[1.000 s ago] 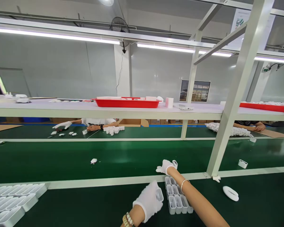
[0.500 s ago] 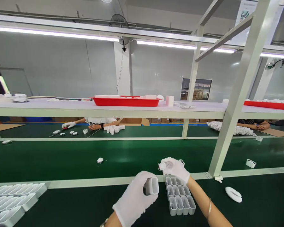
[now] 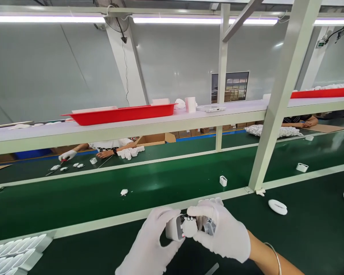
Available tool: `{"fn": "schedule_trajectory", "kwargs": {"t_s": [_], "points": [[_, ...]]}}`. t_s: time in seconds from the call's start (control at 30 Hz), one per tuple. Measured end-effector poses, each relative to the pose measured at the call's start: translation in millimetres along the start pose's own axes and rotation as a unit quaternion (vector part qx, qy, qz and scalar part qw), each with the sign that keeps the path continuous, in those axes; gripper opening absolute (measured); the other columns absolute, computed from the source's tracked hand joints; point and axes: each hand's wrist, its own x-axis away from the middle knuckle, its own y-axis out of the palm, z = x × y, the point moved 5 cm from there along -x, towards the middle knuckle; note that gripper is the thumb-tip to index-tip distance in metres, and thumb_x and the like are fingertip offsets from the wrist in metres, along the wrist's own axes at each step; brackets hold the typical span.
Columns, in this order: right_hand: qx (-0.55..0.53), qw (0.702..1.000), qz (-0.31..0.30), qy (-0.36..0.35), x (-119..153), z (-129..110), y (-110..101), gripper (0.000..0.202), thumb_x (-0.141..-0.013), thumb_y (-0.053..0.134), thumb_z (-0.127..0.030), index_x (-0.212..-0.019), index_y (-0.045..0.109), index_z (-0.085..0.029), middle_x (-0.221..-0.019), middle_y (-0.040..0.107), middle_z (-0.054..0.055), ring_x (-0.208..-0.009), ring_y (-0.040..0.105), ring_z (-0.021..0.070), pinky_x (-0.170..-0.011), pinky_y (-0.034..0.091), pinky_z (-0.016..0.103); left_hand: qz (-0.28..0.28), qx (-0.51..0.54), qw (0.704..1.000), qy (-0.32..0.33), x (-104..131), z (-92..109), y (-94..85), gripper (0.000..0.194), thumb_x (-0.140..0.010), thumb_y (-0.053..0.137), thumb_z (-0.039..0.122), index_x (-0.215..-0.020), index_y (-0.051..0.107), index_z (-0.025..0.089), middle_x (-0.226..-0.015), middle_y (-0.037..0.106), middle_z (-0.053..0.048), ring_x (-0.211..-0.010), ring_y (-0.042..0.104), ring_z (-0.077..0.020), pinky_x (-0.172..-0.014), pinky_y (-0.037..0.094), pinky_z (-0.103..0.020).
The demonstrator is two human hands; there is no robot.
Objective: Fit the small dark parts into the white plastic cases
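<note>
While gloved left hand (image 3: pixel 149 248) cups rounded plastic shell (image 3: pixel 174 228), right hand (image 3: pixel 220 233) alongside

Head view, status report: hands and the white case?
Left gloved hand grips white plastic case shell. Right gloved hand presses small white insert against it. Nothing in between.

Red tray (image 3: pixel 120 114) on shelf (image 3: pixel 160 124)

Right hand (image 3: pixel 218 233) back from belt, now meeting left hand (image 3: pixel 149 248) at white casing (image 3: pixel 173 229); small insert (image 3: pixel 189 226) pressed against it.
</note>
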Motion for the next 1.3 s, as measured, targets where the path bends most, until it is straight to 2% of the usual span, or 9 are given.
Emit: {"fn": "schedule_trajectory", "kwargs": {"t_s": [0.23, 0.4, 0.57, 0.7, 0.8, 1.0, 1.07, 1.17, 1.3], "points": [[0.055, 0.998, -0.015, 0.018, 1.2, -5.4, -0.8, 0.021, -0.082, 0.067, -0.027, -0.103, 0.068, -0.026, -0.078, 0.063, 0.0, -0.07, 0.056, 0.0142, -0.07, 0.045, 0.03, 0.012, -0.029, 0.999, -0.004, -1.5, -0.2, -2.1, 0.034, -0.083, 0.063, 0.028, -0.116, 0.063, 0.034, -0.121, 0.064, -0.004, -0.107, 0.067, -0.0244, -0.095, 0.058, -0.044], [0.088, 0.994, -0.016, 0.059, 3.8, -7.3, 0.1, 0.024, -0.08, 0.066, -0.025, -0.104, 0.068, -0.026, -0.084, 0.065, 0.002, -0.07, 0.056, 0.0157, -0.065, 0.045, 0.029, -0.006, -0.03, 0.999, -0.02, -1.5, 4.9, -1.8, 0.032, -0.082, 0.061, 0.026, -0.112, 0.066, 0.033, -0.118, 0.064, -0.005, -0.107, 0.066, -0.0245, -0.095, 0.057, -0.044], [0.091, 0.99, -0.056, 0.093, 3.4, -6.2, 3.3, 0.022, -0.077, 0.063, -0.022, -0.099, 0.068, -0.025, -0.084, 0.065, 0.003, -0.073, 0.057, 0.0171, -0.07, 0.046, 0.031, -0.02, -0.022, 0.999, -0.043, -3.9, 10.9, 0.1, 0.03, -0.08, 0.062, 0.028, -0.109, 0.068, 0.03, -0.117, 0.065, -0.007, -0.105, 0.066, -0.0261, -0.095, 0.057, -0.046], [0.081, 0.983, -0.091, 0.138, 4.8, -3.3, 8.7, 0.027, -0.079, 0.058, -0.023, -0.105, 0.068, -0.027, -0.089, 0.066, 0.003, -0.076, 0.059, 0.0193, -0.073, 0.046, 0.035, -0.043, -0.03, 0.996, -0.076, -6.3, 11.3, 2.2, 0.031, -0.079, 0.06, 0.026, -0.108, 0.069, 0.027, -0.117, 0.065, -0.008, -0.106, 0.066, -0.0268, -0.096, 0.056, -0.047], [0.066, 0.978, -0.105, 0.17, 5.2, -1.1, 12.2, 0.032, -0.08, 0.057, -0.025, -0.11, 0.068, -0.027, -0.098, 0.068, 0.005, -0.083, 0.062, 0.0221, -0.075, 0.048, 0.037, -0.053, -0.033, 0.995, -0.083, -7.2, 10.0, 3.0, 0.032, -0.08, 0.059, 0.027, -0.109, 0.069, 0.028, -0.119, 0.064, -0.008, -0.107, 0.065, -0.0273, -0.097, 0.055, -0.048], [0.077, 0.965, -0.15, 0.202, 1.9, 2.6, 13.7, 0.035, -0.079, 0.062, -0.03, -0.112, 0.07, -0.03, -0.099, 0.069, 0.005, -0.085, 0.061, 0.0249, -0.076, 0.046, 0.04, -0.059, -0.029, 0.994, -0.088, -8.9, 12.2, 5.0, 0.031, -0.077, 0.062, 0.032, -0.107, 0.07, 0.028, -0.116, 0.067, -0.008, -0.106, 0.066, -0.0284, -0.098, 0.054, -0.05], [0.045, 0.963, -0.162, 0.213, 0.9, 4.2, 12.9, 0.04, -0.078, 0.067, -0.031, -0.118, 0.07, -0.028, -0.1, 0.068, 0.006, -0.085, 0.061, 0.0249, -0.077, 0.047, 0.04, -0.054, -0.027, 0.994, -0.087, -8.2, 12.3, 4.5, 0.031, -0.076, 0.064, 0.033, -0.106, 0.071, 0.028, -0.115, 0.068, -0.008, -0.105, 0.067, -0.0288, -0.096, 0.056, -0.049], [-0.05, 0.959, -0.174, 0.22, -0.6, 6.3, 13.3, 0.06, -0.07, 0.08, -0.031, -0.128, 0.066, -0.025, -0.102, 0.068, 0.006, -0.088, 0.061, 0.0241, -0.081, 0.05, 0.038, -0.046, -0.014, 0.997, -0.06, -6.7, 10.8, 3.3, 0.029, -0.078, 0.065, 0.032, -0.106, 0.07, 0.03, -0.116, 0.069, -0.007, -0.104, 0.068, -0.0271, -0.093, 0.058, -0.044], [-0.117, 0.957, -0.154, 0.218, -2.8, 10.2, 12.1, 0.073, -0.065, 0.086, -0.038, -0.132, 0.063, -0.024, -0.108, 0.067, 0.006, -0.092, 0.062, 0.0235, -0.085, 0.052, 0.038, -0.054, 0.004, 0.997, -0.063, -3.6, 7.2, 2.8, 0.033, -0.075, 0.07, 0.032, -0.108, 0.07, 0.033, -0.118, 0.069, -0.005, -0.102, 0.069, -0.0275, -0.088, 0.06, -0.043]]}}
